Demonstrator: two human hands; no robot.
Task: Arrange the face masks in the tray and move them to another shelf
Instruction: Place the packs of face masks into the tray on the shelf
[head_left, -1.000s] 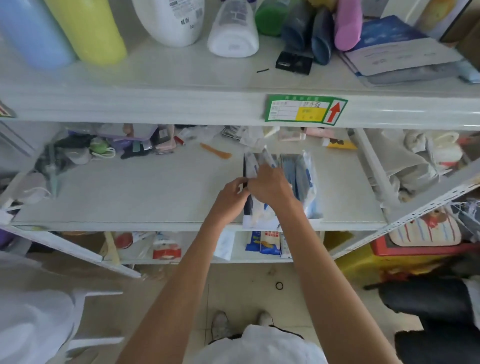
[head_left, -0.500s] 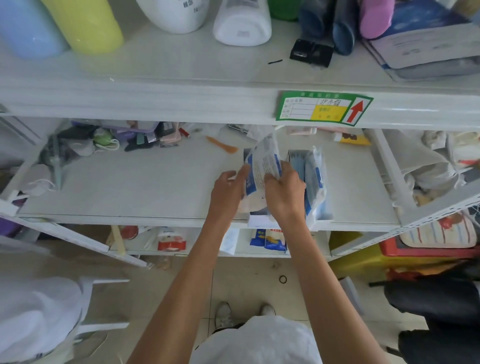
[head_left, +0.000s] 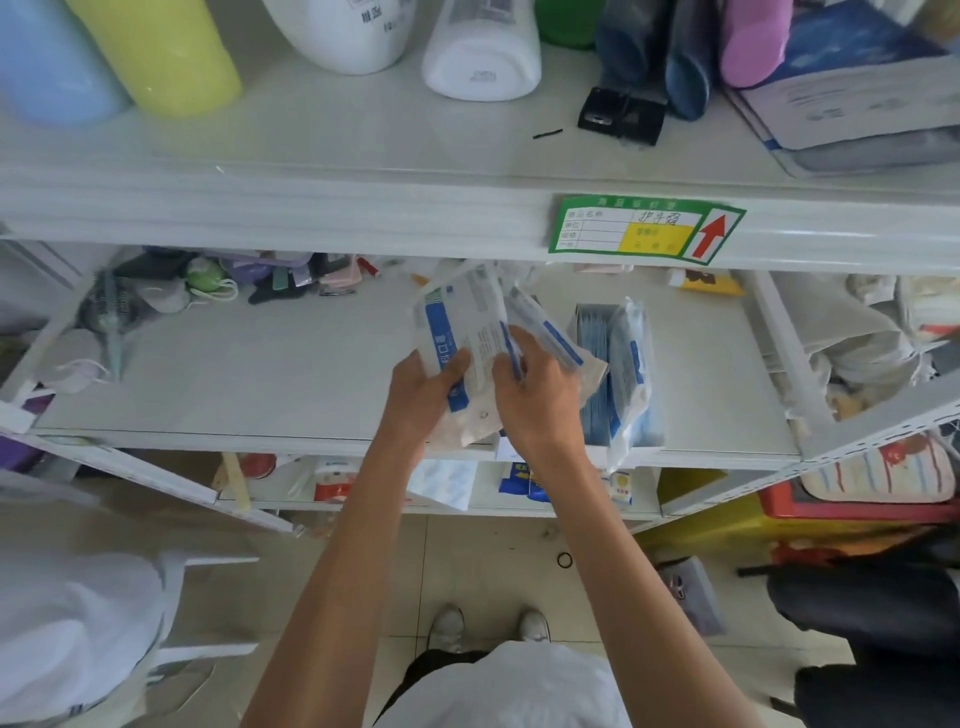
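Gripping a white-and-blue plastic face-mask packet (head_left: 460, 338) from its 9 o'clock side with the left hand (head_left: 423, 397), thumb lying across the printed front. Clasping a second, slimmer blue-striped mask packet (head_left: 545, 332) with the right hand (head_left: 540, 400), fingers curled around its lower end. Holding both packets raised and tilted just above the front edge of the white middle shelf (head_left: 260, 374), touching each other. Standing upright at 3 o'clock of the hands, a row of further blue-and-clear mask packets (head_left: 623, 374) in a low white tray (head_left: 639, 449) at the shelf's front edge. Lying at 10 o'clock on the same shelf, a cluster of small mixed items (head_left: 223, 275). Showing on the upper shelf's front lip at 1 o'clock, a green label with a red arrow (head_left: 644, 228).
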